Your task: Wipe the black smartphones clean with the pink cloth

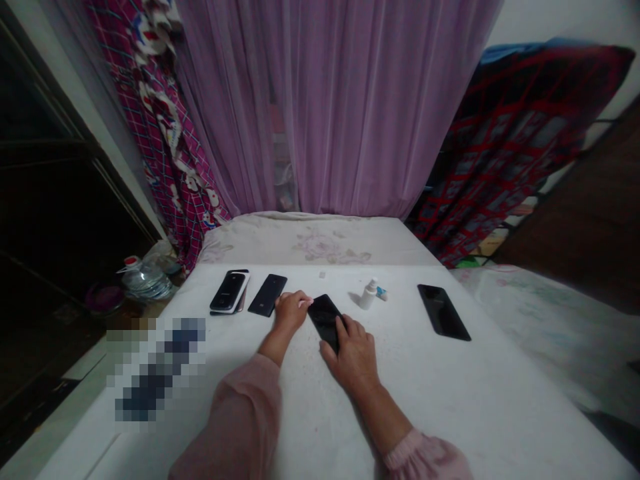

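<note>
Black smartphone lies flat on a white-covered bed, angled from upper left to lower right, its glossy dark face unlit and showing only a soft sheen. The right hand rests unclenched over its lower end, thumb pressed on the face. The left hand is loosely curled at the phone's upper left edge, with a tiny pale scrap at its fingertips (whether pinched or just touching, I cannot tell). Further left lie a phone in a white case and a bare black phone. To the right stand a small white bottle, a little blue-and-white item just beside it, and another black phone.
</note>
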`<state>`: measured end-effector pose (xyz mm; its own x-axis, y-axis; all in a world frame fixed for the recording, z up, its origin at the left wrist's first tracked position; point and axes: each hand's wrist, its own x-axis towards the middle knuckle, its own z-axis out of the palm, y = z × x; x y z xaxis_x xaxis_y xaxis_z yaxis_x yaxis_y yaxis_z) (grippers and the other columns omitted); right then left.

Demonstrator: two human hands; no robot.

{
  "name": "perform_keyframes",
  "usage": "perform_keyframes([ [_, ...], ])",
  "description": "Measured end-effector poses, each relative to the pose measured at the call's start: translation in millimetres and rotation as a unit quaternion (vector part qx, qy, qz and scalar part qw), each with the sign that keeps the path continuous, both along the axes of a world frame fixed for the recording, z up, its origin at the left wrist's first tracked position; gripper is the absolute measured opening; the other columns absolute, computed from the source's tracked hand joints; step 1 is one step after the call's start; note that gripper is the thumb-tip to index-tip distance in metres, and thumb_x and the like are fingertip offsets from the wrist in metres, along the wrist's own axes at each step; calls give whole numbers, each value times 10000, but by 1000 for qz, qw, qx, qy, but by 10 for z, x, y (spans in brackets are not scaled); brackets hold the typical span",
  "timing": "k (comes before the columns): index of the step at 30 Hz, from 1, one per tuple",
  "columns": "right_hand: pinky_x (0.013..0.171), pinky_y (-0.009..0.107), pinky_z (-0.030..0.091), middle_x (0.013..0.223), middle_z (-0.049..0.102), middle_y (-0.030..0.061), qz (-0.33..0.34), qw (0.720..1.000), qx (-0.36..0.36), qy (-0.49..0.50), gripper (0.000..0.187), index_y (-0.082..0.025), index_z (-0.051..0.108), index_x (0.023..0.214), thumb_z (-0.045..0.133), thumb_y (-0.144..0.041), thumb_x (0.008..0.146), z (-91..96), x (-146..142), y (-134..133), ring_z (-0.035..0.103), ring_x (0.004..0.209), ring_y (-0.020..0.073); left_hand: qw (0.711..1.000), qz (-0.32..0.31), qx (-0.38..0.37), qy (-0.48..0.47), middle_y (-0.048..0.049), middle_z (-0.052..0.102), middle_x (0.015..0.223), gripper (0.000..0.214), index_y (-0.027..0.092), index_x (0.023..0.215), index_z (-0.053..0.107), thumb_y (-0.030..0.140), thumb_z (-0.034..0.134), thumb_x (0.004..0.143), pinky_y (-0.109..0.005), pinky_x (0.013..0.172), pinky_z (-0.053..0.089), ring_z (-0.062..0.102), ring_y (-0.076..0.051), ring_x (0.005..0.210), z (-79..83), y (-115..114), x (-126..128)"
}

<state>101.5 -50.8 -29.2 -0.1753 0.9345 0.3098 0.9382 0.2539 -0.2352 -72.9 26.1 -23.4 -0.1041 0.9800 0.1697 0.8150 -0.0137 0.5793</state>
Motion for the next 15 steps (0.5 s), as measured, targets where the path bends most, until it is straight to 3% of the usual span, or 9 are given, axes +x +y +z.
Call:
perform_keyframes([
  [8, 904, 425, 385, 1357, 539, 183, -6, 1000, -11, 2, 562, -103, 555, 1324, 561, -389, 840, 28, -8, 0, 479, 1194, 316, 999, -30, 20, -14, -14, 746, 1051, 100, 253, 873, 703, 205, 619, 851, -364, 979, 408, 621, -207, 1062, -43, -154, -25],
  [15, 915, 424, 378, 1370, 532, 183, -5, 1000, -20, 1, 570, -107, 549, 1333, 559, -395, 842, 47, -8, -5, 470, 1209, 317, 997, -72, 7, -24, -25, 699, 1207, 83, 252, 834, 710, 211, 638, 839, -455, 1115, 284, 546, -233, 1233, -18, -277, -71],
])
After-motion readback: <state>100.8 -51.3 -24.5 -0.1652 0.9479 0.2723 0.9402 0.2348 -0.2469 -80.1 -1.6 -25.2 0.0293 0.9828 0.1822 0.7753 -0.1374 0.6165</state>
